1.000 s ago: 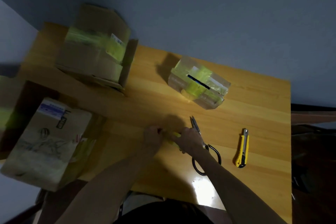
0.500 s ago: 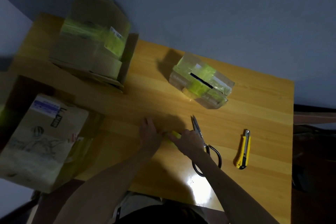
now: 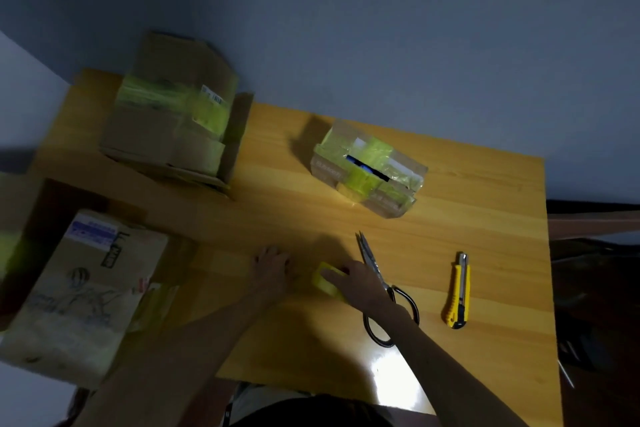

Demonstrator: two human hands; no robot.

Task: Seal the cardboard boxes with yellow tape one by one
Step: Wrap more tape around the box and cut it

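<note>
Plainly, the head view gives one wooden table (image 3: 467,204) against a blue-grey wall. Three cardboard boxes show. The large box (image 3: 166,135) sits at the far left corner, banded with yellow tape and carrying a white barcode sticker (image 3: 213,99) too small to read. The small box (image 3: 367,173) stands mid-table toward the far edge, heavily wrapped in yellow tape; print on its side is blurred. The printed box (image 3: 79,291) lies at the near left, overhanging the table's left edge, with a blue-and-white label and black markings, none legible.

One yellow tape roll (image 3: 323,282) lies near the middle of the near half. The right hand (image 3: 360,288) grips it, fingers curled over its top. The left hand (image 3: 270,269) rests palm-down on the wood just beside the roll, fingers relaxed and holding nothing.

One pair of scissors (image 3: 369,256) lies just right of the right hand, partly under the wrist, and one yellow utility knife (image 3: 459,291) lies nearer the right edge. Bare wood runs between the hands and the small box, and from the knife to the right edge.
</note>
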